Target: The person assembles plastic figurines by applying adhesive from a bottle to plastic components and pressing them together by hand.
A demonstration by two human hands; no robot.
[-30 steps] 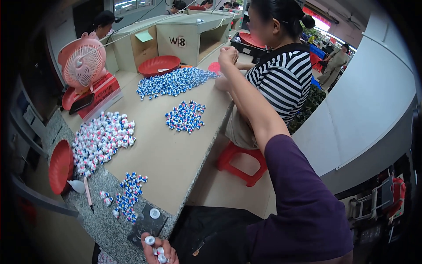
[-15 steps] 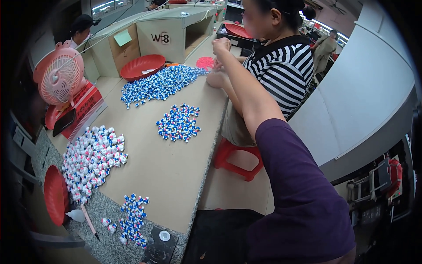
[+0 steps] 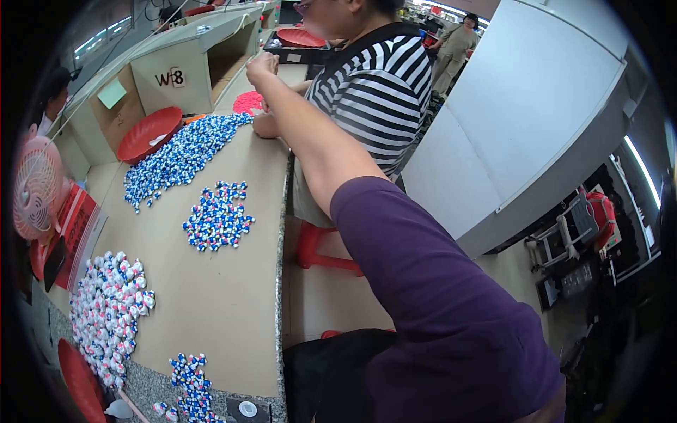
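The right hand is stretched far out on a nearly straight, purple-sleeved arm, fingers curled shut in a loose fist above the small red pile at the far end of the worktop, beside the striped-shirted person.

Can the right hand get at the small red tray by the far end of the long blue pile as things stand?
Probably yes: the right hand is stretched out just above the red tray, with nothing between them; the co-worker's forearm lies beside it.
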